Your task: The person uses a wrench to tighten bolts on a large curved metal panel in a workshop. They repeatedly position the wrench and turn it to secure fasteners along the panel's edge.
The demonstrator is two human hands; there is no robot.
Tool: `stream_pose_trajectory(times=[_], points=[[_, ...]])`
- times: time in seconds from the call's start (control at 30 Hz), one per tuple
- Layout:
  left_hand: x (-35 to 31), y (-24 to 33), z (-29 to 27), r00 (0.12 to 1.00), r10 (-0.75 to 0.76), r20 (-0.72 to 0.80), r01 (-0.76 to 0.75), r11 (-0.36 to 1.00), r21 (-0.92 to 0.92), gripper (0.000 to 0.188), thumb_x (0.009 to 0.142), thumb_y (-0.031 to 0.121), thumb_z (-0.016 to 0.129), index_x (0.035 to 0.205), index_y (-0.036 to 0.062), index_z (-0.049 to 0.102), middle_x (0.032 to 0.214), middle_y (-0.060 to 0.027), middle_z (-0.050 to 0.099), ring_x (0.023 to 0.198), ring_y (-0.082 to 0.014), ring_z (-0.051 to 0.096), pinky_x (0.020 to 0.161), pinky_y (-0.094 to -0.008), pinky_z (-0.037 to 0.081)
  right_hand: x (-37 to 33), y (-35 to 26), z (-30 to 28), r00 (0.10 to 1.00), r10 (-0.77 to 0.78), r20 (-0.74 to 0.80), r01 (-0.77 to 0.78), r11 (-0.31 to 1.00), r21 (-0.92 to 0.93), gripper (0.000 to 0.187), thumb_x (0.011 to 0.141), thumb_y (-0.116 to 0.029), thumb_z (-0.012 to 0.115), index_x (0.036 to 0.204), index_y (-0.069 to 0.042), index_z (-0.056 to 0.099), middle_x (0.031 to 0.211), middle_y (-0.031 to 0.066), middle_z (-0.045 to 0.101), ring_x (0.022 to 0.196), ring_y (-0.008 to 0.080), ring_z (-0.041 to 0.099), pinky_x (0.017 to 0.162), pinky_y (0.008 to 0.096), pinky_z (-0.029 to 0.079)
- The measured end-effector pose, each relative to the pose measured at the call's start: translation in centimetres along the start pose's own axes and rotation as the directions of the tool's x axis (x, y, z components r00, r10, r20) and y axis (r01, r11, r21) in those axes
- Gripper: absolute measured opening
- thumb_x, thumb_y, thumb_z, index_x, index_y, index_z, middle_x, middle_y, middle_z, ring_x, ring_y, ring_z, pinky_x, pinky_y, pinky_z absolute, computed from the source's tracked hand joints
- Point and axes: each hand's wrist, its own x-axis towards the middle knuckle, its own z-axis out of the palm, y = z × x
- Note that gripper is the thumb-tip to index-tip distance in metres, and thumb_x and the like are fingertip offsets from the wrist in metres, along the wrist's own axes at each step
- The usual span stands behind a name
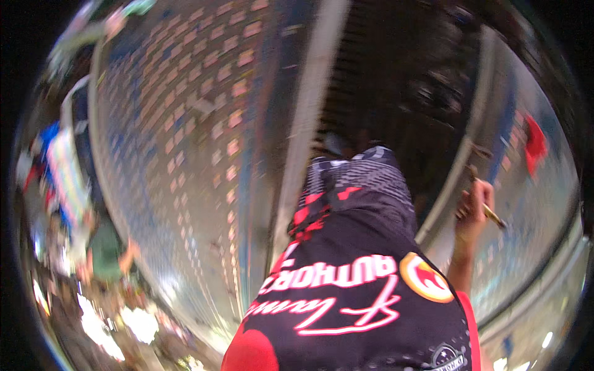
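The slim stick-like tool (492,213), brown with a yellowish end, sits at the right of the view, pinched in the right hand (473,213), whose grip is clamped around it; it slants down and to the right out of the fingers, and the blur hides what kind of tool it is. Largest in view is the black shirt (352,297) with red and white lettering and a round orange badge, filling the lower middle, the person's own body seen from above. Left of it runs a broad tiled floor (185,136) of pale and pinkish squares, crossed by a long pale beam (309,117). The bare right forearm rises from the lower edge beside the shirt. A small red cloth (534,143) hangs well apart, up to the right. The left hand is out of sight.
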Motion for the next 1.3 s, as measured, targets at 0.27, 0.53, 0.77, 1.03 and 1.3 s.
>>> stream_pose_trajectory(times=[0.27,0.53,0.77,1.03,1.3], points=[[-7.1,2.6,4.1,0.896,0.278,0.346,-0.158,0.928,-0.336,0.043,0.096,0.043,0.077,0.121,0.0079,0.080,0.110,-0.0143,0.082,0.101,-0.0236,0.076,0.092,-0.0428,0.058,3.3,-2.4,3.3,0.910,-0.071,0.409,0.125,0.987,-0.106,0.015,0.114,-0.025,0.061,0.111,-0.010,0.063,0.066,-0.0097,0.037,0.052,-0.0009,0.029,0.046,0.0223,0.019],[-5.3,-0.9,13.4,0.963,0.219,0.156,-0.144,0.909,-0.390,0.034,0.093,0.034,0.082,0.118,0.0102,0.079,0.111,-0.0152,0.080,0.104,-0.0304,0.077,0.090,-0.0437,0.057,4.3,-6.2,8.8,0.720,-0.042,0.693,0.278,0.932,-0.232,0.017,0.112,-0.024,0.064,0.108,-0.008,0.063,0.063,-0.0090,0.035,0.050,0.0002,0.029,0.045,0.0236,0.021],[-1.7,-1.0,18.1,0.980,0.087,-0.177,-0.181,0.751,-0.634,0.023,0.098,0.021,0.078,0.118,0.0087,0.078,0.111,-0.0147,0.080,0.108,-0.0301,0.077,0.092,-0.0406,0.058,2.5,-6.5,10.0,0.661,-0.062,0.748,0.358,0.902,-0.242,0.015,0.111,-0.022,0.064,0.107,-0.007,0.064,0.064,-0.0084,0.039,0.051,0.0005,0.032,0.046,0.0229,0.022],[-0.9,3.1,9.4,0.988,0.124,-0.091,-0.152,0.888,-0.435,0.025,0.105,0.018,0.070,0.126,0.0066,0.077,0.122,-0.0126,0.081,0.112,-0.0233,0.077,0.100,-0.0380,0.058,0.5,-4.5,8.6,0.730,-0.072,0.680,0.286,0.936,-0.207,0.013,0.110,-0.020,0.064,0.107,-0.007,0.065,0.065,-0.0078,0.043,0.053,0.0009,0.036,0.048,0.0222,0.023],[0.9,31.6,-8.0,0.485,0.697,-0.528,-0.865,0.471,-0.174,0.034,0.094,0.023,0.087,0.120,0.0039,0.079,0.089,-0.0042,0.071,0.073,-0.0117,0.061,0.065,-0.0285,0.045,2.1,-6.1,11.6,0.458,0.277,0.845,-0.494,0.869,-0.017,0.043,0.107,-0.041,0.054,0.129,-0.005,0.061,0.075,-0.0043,0.045,0.060,0.0072,0.040,0.053,0.0267,0.032]])
